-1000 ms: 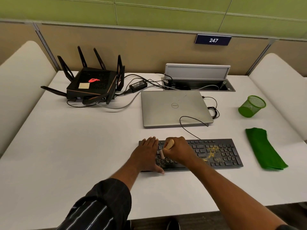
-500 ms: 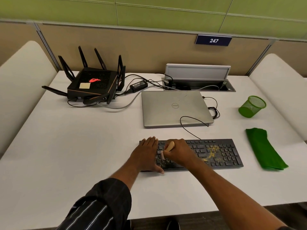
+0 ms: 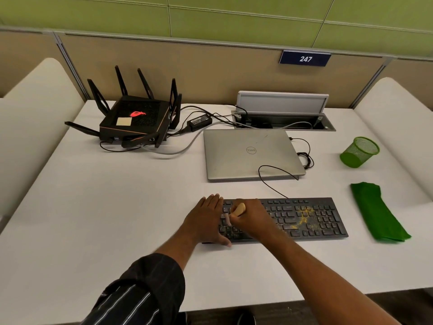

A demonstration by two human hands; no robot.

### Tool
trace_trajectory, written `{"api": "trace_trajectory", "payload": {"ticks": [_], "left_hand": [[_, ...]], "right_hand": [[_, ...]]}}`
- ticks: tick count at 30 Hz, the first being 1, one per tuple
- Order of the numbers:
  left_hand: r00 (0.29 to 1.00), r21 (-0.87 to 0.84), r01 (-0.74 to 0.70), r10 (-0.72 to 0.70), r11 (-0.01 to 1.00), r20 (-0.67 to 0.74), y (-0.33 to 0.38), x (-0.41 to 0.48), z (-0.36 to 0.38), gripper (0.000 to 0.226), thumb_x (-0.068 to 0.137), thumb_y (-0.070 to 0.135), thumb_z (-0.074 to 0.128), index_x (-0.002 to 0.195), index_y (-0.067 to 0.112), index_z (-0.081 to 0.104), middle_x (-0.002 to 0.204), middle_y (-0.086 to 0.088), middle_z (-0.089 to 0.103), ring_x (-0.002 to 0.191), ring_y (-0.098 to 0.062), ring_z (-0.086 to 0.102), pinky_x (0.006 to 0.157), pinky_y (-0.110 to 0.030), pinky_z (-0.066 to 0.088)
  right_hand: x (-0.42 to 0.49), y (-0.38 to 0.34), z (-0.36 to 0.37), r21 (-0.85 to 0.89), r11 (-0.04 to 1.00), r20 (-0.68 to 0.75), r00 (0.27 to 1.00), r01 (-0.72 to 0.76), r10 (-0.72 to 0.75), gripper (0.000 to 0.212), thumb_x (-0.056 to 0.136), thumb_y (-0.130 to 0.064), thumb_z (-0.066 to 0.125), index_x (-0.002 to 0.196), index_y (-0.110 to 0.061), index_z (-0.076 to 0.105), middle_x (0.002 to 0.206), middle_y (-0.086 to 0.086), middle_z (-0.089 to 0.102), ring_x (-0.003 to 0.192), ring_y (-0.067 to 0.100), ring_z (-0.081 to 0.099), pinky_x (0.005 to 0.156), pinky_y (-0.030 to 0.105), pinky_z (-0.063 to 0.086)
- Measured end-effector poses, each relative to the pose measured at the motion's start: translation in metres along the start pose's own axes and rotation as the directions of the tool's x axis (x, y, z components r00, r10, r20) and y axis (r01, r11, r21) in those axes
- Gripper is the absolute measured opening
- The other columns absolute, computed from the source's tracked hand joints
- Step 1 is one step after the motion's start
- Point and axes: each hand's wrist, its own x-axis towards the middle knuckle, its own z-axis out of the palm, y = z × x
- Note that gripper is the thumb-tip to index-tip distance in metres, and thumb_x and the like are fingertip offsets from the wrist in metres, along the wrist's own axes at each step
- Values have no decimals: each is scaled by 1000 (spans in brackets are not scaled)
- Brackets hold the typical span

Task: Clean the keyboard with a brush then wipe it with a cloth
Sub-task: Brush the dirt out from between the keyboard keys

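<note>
A black keyboard (image 3: pixel 304 219) lies near the desk's front edge, with yellow dust scattered over its right half. My right hand (image 3: pixel 251 218) is closed around a small brush with a wooden handle (image 3: pixel 239 209); its pale bristles touch the keys at the keyboard's left part. My left hand (image 3: pixel 206 221) lies flat on the keyboard's left end, fingers spread, thumb at the front edge. A folded green cloth (image 3: pixel 375 212) lies on the desk just right of the keyboard.
A shut silver laptop (image 3: pixel 250 153) sits behind the keyboard, whose black cable loops over it. A black router with antennas (image 3: pixel 136 120) stands at the back left, cables and an open socket box (image 3: pixel 281 113) at the back. A green mesh cup (image 3: pixel 359 152) lies tipped at the right.
Hardly anything differs: the brush and my right hand stay at the keyboard's left part with only a slight shift. My left hand has not moved.
</note>
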Motion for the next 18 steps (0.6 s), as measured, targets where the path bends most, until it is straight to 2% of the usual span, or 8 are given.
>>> {"api": "trace_trajectory", "payload": {"ticks": [3, 7, 9, 13, 16, 18], "left_hand": [[1000, -3, -15, 15, 1000, -3, -3, -1, 0, 140, 68, 87, 64, 161, 6, -1, 170, -12, 0, 157, -27, -1, 125, -39, -2], [1000, -11, -24, 24, 1000, -8, -4, -2, -1, 140, 68, 87, 64, 161, 6, -2, 170, -13, -1, 157, -26, -2, 124, -37, -4], [1000, -16, -29, 28, 999, -3, -5, -3, -1, 139, 69, 86, 64, 161, 6, -3, 170, -12, -2, 157, -26, -2, 124, -37, -3], [999, -14, -41, 41, 999, -4, -7, -4, -2, 139, 70, 86, 65, 161, 7, -4, 170, -12, -2, 157, -26, -2, 125, -38, -2], [999, -12, -49, 49, 999, -9, -9, -4, -2, 138, 70, 86, 64, 161, 7, -3, 170, -12, -1, 157, -26, -1, 125, -38, -1], [999, -16, -51, 51, 999, -10, -9, -5, -3, 138, 70, 86, 64, 161, 7, -3, 170, -12, -1, 157, -27, -1, 125, -37, -1]], "right_hand": [[3, -3, 0, -39, 999, 47, 999, -17, 19, 12, 81, -14, 67, 71, -8, 65, 64, 6, 63, 52, 9, 47, 49, 20, 39], [5, -5, -5, 16, 1000, -46, 999, -13, 13, 6, 81, -13, 67, 75, -11, 67, 64, -1, 65, 53, 4, 51, 48, 13, 41], [3, -4, -3, -2, 1000, -59, 998, -22, 21, 8, 83, -14, 66, 75, -11, 66, 65, 0, 65, 53, 5, 51, 49, 14, 40], [2, -3, 1, -42, 998, 33, 998, -54, 55, 10, 83, -14, 67, 74, -10, 65, 66, 7, 65, 54, 10, 52, 51, 24, 44], [3, -6, -2, -38, 999, -19, 999, -27, 26, 9, 83, -15, 67, 75, -11, 66, 65, 2, 65, 53, 7, 53, 51, 20, 44], [1, -7, -1, -44, 998, -31, 999, -32, 31, 10, 85, -15, 66, 76, -11, 66, 66, 3, 66, 55, 8, 54, 52, 24, 47]]}}
